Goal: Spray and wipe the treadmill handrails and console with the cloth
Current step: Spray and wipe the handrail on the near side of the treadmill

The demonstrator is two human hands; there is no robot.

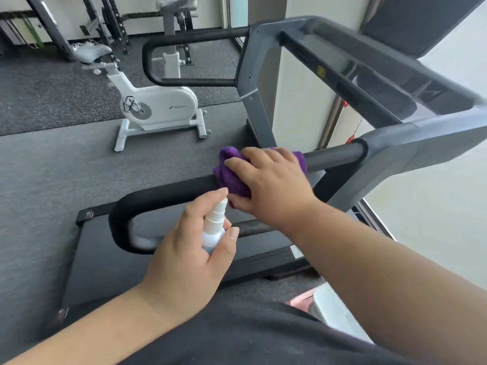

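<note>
A purple cloth (pixel 229 168) is wrapped over the near black handrail (pixel 163 193) of the treadmill. My right hand (pixel 271 185) presses down on the cloth and grips it around the bar. Just below, my left hand (pixel 192 248) holds a small white spray bottle (pixel 214 225) upright, index finger on its top, nozzle close to the cloth. The far handrail (pixel 189 83) loops out at upper centre. The grey console frame (pixel 390 143) and dark console (pixel 411 25) sit at the upper right.
The treadmill deck (pixel 110 264) lies under the near rail. A white exercise bike (pixel 155 106) stands on the dark floor to the left. Metal racks (pixel 52 30) line the back wall. A window or bright wall fills the right side.
</note>
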